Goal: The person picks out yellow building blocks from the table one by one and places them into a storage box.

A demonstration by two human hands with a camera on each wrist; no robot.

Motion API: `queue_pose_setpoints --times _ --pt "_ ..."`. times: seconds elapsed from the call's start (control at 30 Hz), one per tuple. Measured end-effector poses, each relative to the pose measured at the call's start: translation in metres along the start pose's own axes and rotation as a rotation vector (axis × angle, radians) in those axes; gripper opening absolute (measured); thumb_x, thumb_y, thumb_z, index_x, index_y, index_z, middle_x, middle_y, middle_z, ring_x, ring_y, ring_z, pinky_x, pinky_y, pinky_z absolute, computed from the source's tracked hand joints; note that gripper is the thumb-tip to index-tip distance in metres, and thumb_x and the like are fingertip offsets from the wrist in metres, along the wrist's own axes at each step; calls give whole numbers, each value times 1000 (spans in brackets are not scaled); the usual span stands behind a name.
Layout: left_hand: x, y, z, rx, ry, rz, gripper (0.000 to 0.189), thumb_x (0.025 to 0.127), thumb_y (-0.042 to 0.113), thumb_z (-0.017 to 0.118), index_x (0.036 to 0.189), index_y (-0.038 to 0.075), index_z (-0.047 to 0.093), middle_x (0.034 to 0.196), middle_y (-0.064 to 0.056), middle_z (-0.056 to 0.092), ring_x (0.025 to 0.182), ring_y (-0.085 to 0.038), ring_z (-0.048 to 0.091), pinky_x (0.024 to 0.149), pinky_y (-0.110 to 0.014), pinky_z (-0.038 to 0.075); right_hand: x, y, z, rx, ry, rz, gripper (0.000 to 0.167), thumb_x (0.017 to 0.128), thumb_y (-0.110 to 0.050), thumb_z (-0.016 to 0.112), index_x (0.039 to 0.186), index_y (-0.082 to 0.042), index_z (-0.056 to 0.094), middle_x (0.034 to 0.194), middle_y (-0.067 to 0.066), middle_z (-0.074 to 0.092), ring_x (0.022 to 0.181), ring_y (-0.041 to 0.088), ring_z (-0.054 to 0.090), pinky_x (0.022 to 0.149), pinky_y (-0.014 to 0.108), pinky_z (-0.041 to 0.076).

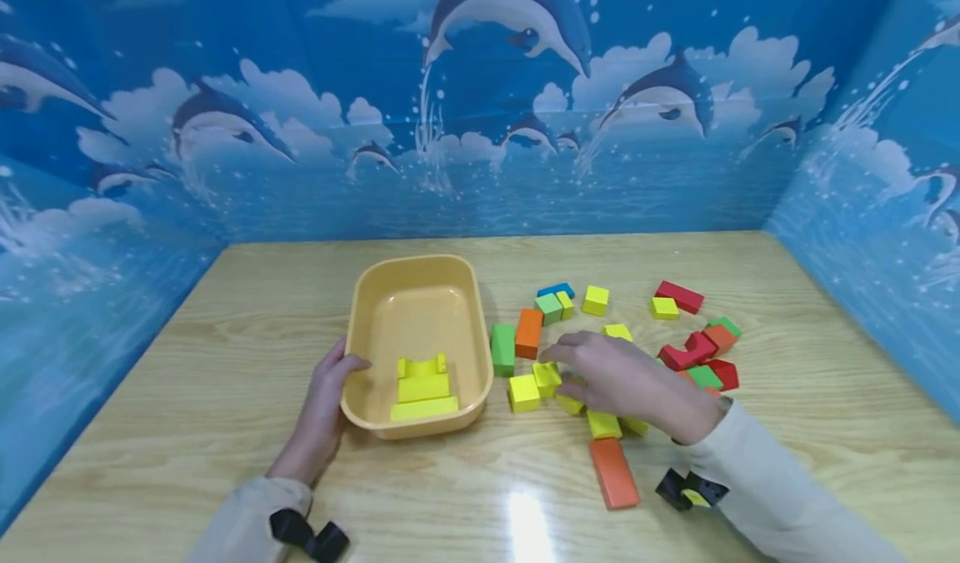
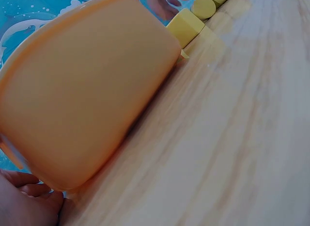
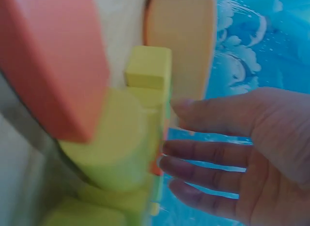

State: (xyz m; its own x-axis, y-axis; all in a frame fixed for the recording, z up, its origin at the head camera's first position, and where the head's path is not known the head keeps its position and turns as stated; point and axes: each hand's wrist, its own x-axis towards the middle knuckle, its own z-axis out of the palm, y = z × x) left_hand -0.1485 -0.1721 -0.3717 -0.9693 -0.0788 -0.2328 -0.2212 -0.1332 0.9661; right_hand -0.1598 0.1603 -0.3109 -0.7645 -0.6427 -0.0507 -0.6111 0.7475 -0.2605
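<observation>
Head view: on the tabletop (image 1: 247, 338), left of centre, the tub (image 1: 423, 321) runs lengthwise front to back; the left hand (image 1: 326, 396) grips its rim. The right hand (image 1: 622, 380), fingers (image 3: 208, 152) parted, empty, hovers among yellow blocks (image 1: 524, 394).

Room above tray (image 1: 416, 317); green block (image 1: 503, 351), orange block (image 1: 528, 334) just right bar low sideways passage.

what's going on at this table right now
A person's left hand has a grip on the side of a tan, plastic-looking rectangular tub with rounded corners. Bright yellow angular blocks sit inside at its near end. The right hand is over loose yellow blocks beside the tub, without a clear hold on any. Orange, green, red and blue blocks also lie on the wood-grain table.
</observation>
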Motion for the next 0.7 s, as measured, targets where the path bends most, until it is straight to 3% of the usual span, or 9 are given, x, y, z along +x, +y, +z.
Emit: queue_pose_setpoints --times 0.17,0.33,0.5,0.7 --pt "1 0 0 -17 -7 8 64 89 4 38 152 9 28 145 -24 39 105 -13 57 82 -21 49 10 -2 14 -21 -16 14 43 83 -14 75 124 -8 64 114 8 65 99 21 61 80 36 54" --pt "2 2 1 -2 -12 4 66 89 6 39 153 10 25 148 -21 36 121 -24 46 83 -19 47 15 -2 18 -33 -25 34 42 83 -12 74 124 -8 64 113 8 66 97 20 62 81 37 54" --pt "3 3 1 10 -4 1 66 89 6 39 153 9 25 150 -20 34 126 -29 41 83 -18 47 17 -2 13 -44 -45 42 42 83 -13 74 123 -8 64 116 8 65 99 21 62 83 38 54" --pt "3 1 0 -1 7 2 66 88 5 39 152 7 27 148 -20 37 124 -27 43 84 -19 47 23 -10 -4 -65 -22 23 40 82 -10 74 121 -6 63 107 7 64 85 17 59 72 30 54"
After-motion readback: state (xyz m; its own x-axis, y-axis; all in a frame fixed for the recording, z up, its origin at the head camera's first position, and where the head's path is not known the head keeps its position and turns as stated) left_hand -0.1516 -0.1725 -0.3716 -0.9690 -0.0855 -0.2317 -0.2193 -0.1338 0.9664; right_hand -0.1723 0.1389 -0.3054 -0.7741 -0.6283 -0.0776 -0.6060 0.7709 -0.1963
